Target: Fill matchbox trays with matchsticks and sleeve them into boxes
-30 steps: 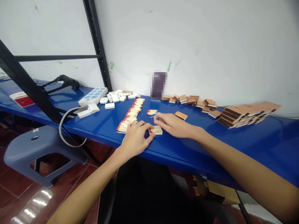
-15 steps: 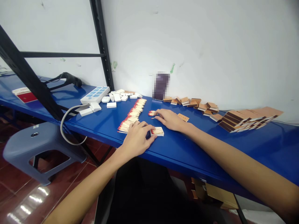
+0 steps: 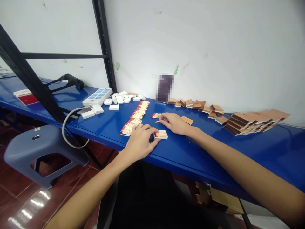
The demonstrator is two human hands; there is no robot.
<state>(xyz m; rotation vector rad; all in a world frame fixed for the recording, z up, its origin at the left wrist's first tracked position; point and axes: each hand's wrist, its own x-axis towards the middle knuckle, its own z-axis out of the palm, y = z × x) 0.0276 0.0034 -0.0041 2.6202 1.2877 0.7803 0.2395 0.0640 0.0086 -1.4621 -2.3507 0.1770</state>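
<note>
The left hand (image 3: 140, 142) holds the left end of a small white tray (image 3: 164, 138), thumb on the near side and fingers on the far; the tray sits near the front edge of the blue table (image 3: 181, 156), with red-headed matches inside; the right hand (image 3: 175, 123), apart from the left, has its fingertips drawn in at a single match (image 3: 157, 121), though I cannot tell whether they pinch it; just beyond lies a small bundle of matches (image 3: 156, 115); a long row of matches (image 3: 135, 118) stretches left of it; an orange matchbox (image 3: 187, 120) lies behind the right hand.
</note>
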